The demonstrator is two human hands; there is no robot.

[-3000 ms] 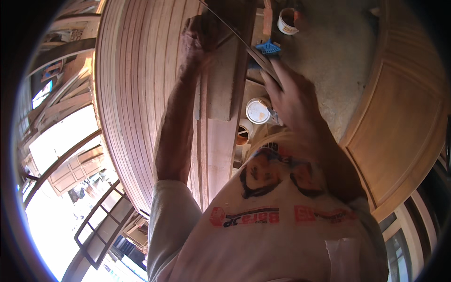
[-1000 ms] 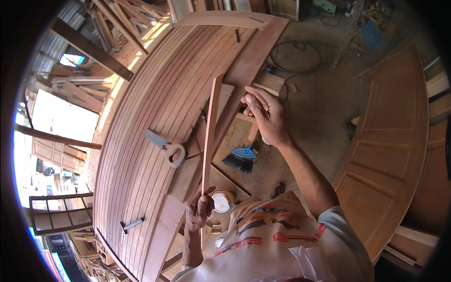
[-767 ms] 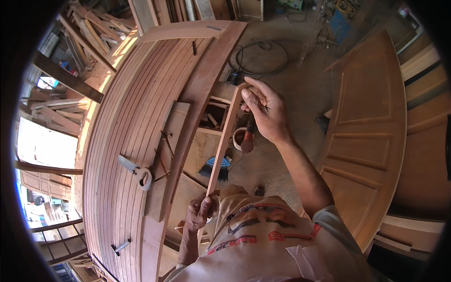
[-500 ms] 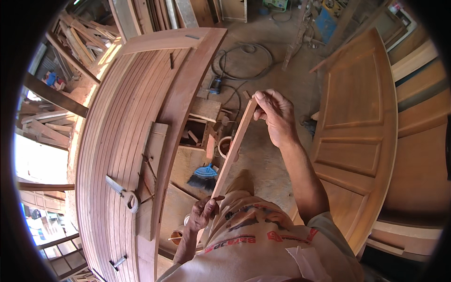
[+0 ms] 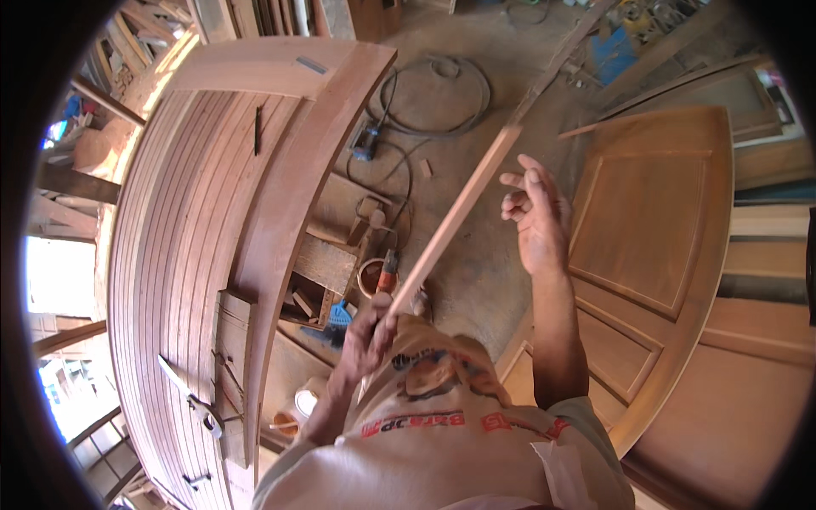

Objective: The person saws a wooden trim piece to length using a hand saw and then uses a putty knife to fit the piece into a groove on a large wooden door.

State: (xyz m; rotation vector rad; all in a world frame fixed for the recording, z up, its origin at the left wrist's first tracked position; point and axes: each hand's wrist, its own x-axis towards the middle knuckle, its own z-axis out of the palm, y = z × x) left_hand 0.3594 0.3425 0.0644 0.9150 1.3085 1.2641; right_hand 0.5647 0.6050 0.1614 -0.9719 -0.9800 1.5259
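A long thin wooden strip (image 5: 455,219) slants from my chest up toward the right. My left hand (image 5: 367,336) grips its near end, just above my shirt. My right hand (image 5: 534,212) hovers to the right of the strip's far part, fingers loosely apart and off the wood. Below the strip lies the dusty workshop floor.
A large ribbed wooden door panel (image 5: 178,255) lies at left with a metal clamp (image 5: 197,406) on it. A panelled door (image 5: 650,229) lies at right. A power tool (image 5: 367,143) with coiled cable, a small bucket (image 5: 371,277) and wood offcuts sit on the floor between.
My right hand has let go of the strip's far end and opened beside it. The view has swung, so the strip now points further right.
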